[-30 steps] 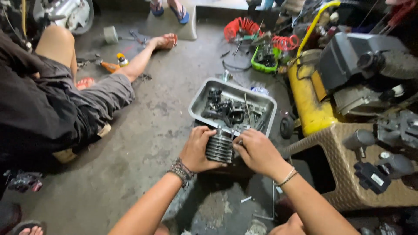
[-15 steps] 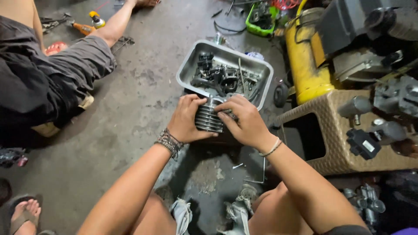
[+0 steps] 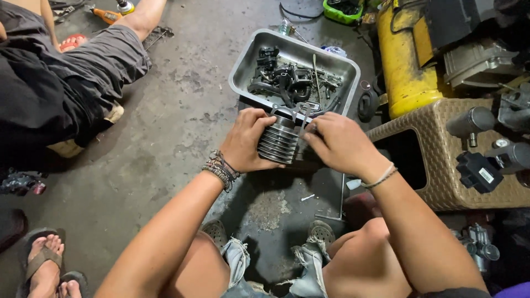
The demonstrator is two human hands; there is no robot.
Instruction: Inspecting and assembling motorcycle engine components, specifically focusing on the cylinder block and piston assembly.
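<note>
A finned metal engine cylinder (image 3: pixel 279 140) sits low in front of me, just before a metal tray. My left hand (image 3: pixel 247 140) wraps its left side, fingers over the top. My right hand (image 3: pixel 337 144) grips the right side, fingertips pinching at the cylinder's upper edge near a thin metal tool (image 3: pixel 302 113). Beaded bracelets ring my left wrist and a cord band my right. The grey metal tray (image 3: pixel 243 63) behind the cylinder holds several dark engine parts (image 3: pixel 281 77).
Another person in dark shorts (image 3: pixel 83 72) sits on the concrete floor at left, with sandalled feet (image 3: pixel 47 262) at bottom left. A yellow tank (image 3: pixel 406 60) and a woven brown stool (image 3: pixel 441 154) carrying machine parts stand at right. My knees fill the bottom.
The view has dropped and closed in on my hands. Both hands keep hold of the cylinder; my right fingers have shifted toward its top edge.
</note>
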